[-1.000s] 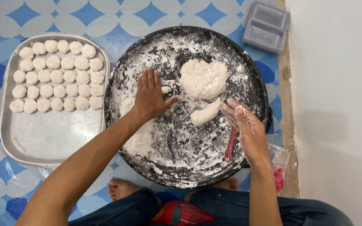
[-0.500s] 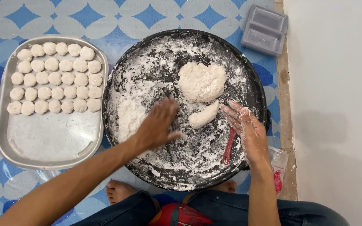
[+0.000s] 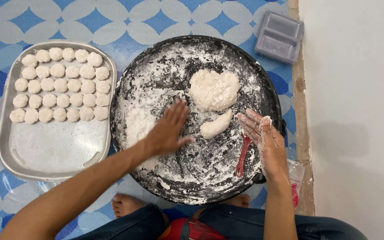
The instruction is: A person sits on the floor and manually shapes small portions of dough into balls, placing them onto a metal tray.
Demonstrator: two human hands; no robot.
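Observation:
A large round black pan (image 3: 263,75) dusted with white flour lies on the floor in front of me. A big lump of white dough (image 3: 214,89) sits in its upper middle, and a small elongated dough piece (image 3: 216,125) lies just below it. My left hand (image 3: 170,131) rests flat and open on the floured pan surface, left of the small piece. My right hand (image 3: 263,135), coated in flour, hovers open at the pan's right side, just right of the small piece. A red-handled tool (image 3: 243,155) lies in the pan under my right hand.
A metal tray (image 3: 54,151) to the left holds several rows of round dough balls (image 3: 61,84) in its upper half. A grey plastic lidded box (image 3: 279,36) sits at the upper right. A plastic bag (image 3: 296,182) lies by the white wall. My bare feet (image 3: 127,204) are below the pan.
My left hand has slid down and to the right across the floured pan surface, spreading flour. My right hand has stayed almost still beside the small dough piece.

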